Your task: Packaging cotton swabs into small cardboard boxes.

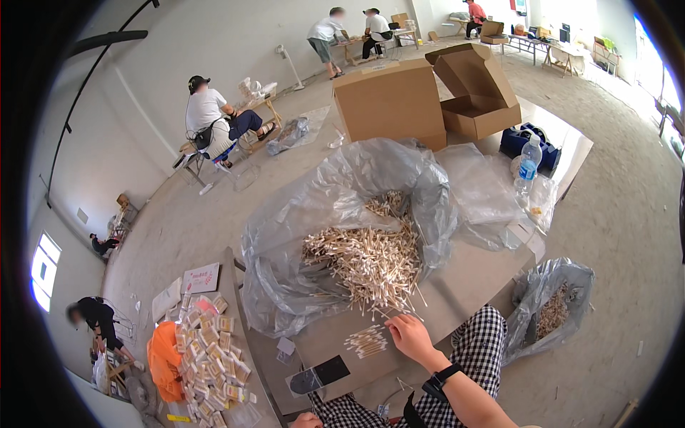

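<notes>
A large heap of cotton swabs (371,260) with pale sticks spills from an opened clear plastic bag (278,235) on the table. At the heap's near edge is my right hand (409,337), its fingers drawn together beside loose swabs; whatever they may pinch is too small to make out. Just left of it, a small group of swabs (366,342) lies roughly side by side on the tabletop. My left hand (307,421) shows only in part at the lower edge, below a dark flat rectangular thing (332,371), and its fingers are mostly hidden.
Many small packs of swabs (214,357) and an orange bag (165,360) cover a side table at left. Cardboard boxes (389,103), a water bottle (529,164) and clear bags stand behind the heap. A swab-filled bag (549,307) sits low at right. Several people work farther off.
</notes>
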Demonstrator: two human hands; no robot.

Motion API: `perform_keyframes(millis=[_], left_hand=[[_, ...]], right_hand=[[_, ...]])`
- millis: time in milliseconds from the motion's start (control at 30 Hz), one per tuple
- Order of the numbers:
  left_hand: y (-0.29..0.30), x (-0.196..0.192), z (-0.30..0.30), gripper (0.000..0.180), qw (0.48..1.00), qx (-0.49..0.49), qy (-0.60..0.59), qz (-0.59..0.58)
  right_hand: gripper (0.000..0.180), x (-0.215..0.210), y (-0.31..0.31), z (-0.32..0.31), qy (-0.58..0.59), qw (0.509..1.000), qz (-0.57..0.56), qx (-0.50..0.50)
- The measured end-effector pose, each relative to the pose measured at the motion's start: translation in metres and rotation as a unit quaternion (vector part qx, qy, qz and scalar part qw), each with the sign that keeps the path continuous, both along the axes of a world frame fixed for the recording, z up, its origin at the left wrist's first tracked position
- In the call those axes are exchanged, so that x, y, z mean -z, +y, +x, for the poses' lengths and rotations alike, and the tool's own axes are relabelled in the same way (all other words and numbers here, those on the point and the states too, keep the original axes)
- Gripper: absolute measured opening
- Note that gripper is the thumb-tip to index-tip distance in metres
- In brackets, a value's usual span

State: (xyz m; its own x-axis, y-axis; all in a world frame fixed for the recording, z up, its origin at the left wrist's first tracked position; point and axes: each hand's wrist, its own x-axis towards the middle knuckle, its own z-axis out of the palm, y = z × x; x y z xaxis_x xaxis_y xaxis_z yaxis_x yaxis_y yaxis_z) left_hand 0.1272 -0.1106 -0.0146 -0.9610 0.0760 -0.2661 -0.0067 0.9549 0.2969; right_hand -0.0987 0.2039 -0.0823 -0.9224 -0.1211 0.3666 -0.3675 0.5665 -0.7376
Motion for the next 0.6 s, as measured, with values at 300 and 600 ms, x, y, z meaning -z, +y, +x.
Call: perform_keyframes(millis=[300, 600], left_hand=[[-0.010, 0.031, 0.032, 0.027, 0.975, -0.175, -0.131, 0.042], [-0.004, 0.000, 0.102, 0.035, 0.917, -0.249, -0.270, 0.157]], right_hand=[[0.009, 0.002, 0.001, 0.000, -0.013, 1.000, -0.004, -0.001], [0.009, 0.005, 0.004, -0.001, -0.010, 1.000, -0.020, 0.002]])
